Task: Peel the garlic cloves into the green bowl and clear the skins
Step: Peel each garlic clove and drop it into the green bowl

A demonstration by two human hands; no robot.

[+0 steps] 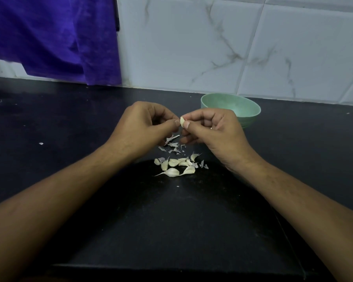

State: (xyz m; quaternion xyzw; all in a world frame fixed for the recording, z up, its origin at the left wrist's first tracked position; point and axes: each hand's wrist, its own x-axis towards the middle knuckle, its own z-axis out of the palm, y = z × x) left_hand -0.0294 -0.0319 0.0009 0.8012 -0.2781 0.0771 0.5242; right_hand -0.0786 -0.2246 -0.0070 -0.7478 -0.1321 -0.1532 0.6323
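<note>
Left hand (143, 123) and right hand (210, 127) pinched one garlic clove (182, 121) just beside the green bowl (248, 119), seemingly bare inside, while unpeeled cloves (175, 165) and skins (172, 146) lay before the bowl, most work apparently remaining

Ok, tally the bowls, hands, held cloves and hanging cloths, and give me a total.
Bowls: 1, the green bowl
Hands: 2, the left hand and the right hand
Held cloves: 1, the garlic clove pinched between both hands
Hanging cloths: 1, the purple cloth
Total: 5
</note>
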